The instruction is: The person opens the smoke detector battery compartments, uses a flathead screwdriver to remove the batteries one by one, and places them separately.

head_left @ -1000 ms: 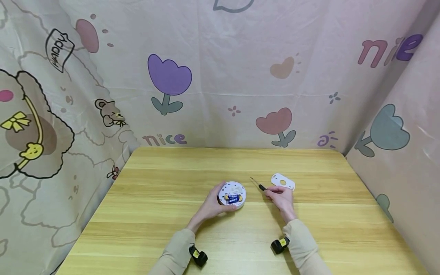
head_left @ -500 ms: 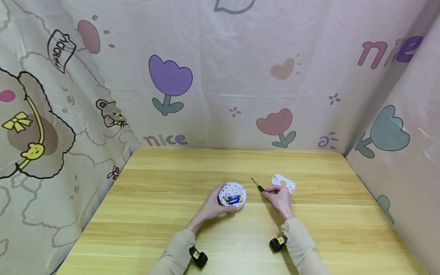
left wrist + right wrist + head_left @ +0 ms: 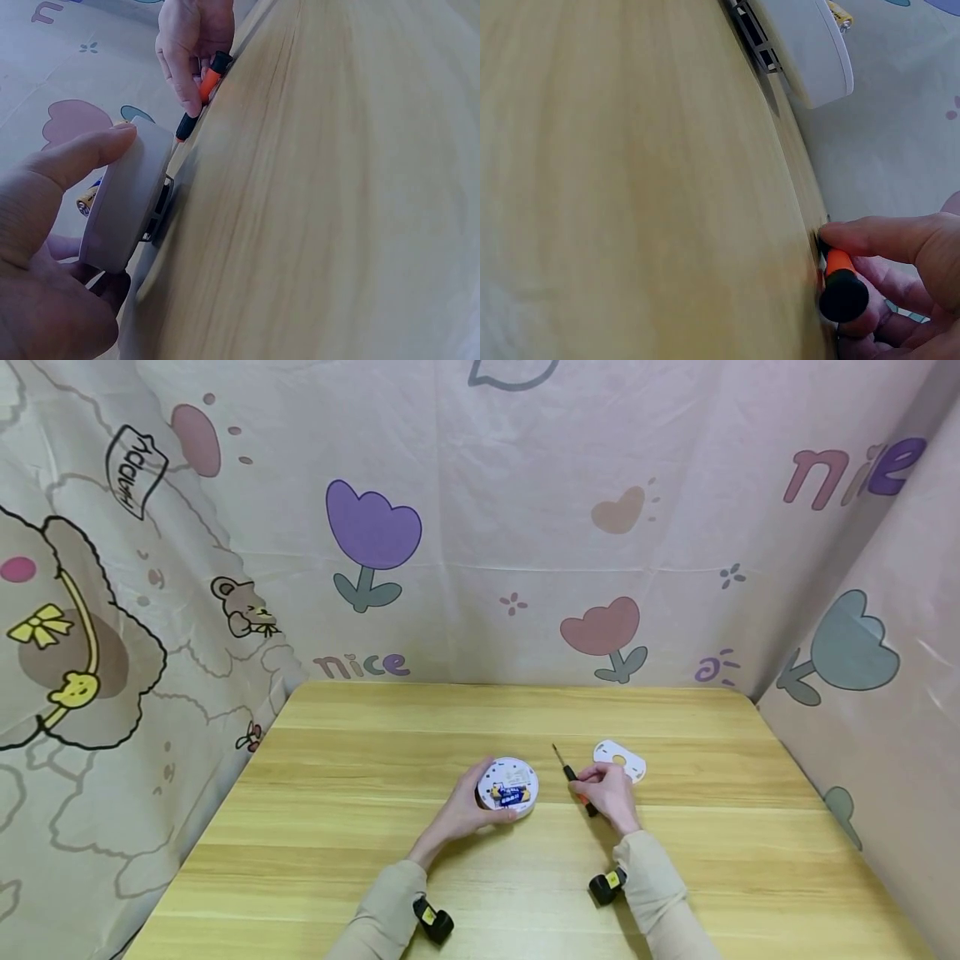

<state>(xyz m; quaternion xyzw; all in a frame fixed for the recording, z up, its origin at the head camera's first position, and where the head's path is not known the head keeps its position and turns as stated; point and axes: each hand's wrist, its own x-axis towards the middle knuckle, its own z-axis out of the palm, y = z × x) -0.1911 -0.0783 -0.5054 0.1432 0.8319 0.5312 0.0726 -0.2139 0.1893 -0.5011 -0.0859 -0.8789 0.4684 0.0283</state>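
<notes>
A round white smoke alarm (image 3: 517,772) is in my left hand (image 3: 463,803), thumb on the near side and fingers round the far side. Blue-and-yellow batteries (image 3: 512,795) sit in its upturned back. The left wrist view shows the alarm's white side (image 3: 133,187) and a dark slotted grille (image 3: 159,214) facing the table. To the right, my right hand (image 3: 613,792) pinches the black-and-orange handle of a screwdriver (image 3: 590,808) low at the tabletop. Its thin shaft points away from me. In the right wrist view the handle's black end (image 3: 844,298) faces the camera.
Just beyond my right hand a white mounting plate (image 3: 633,763) with a central hole lies on the wooden table (image 3: 360,760). Printed curtains (image 3: 480,527) hang at the back and both sides. Black cameras (image 3: 433,922) are strapped to both wrists.
My right hand has shifted slightly left, and the screwdriver has swung to point more straight away, its handle end now showing below the fingers. The left hand and smoke alarm stay put.
</notes>
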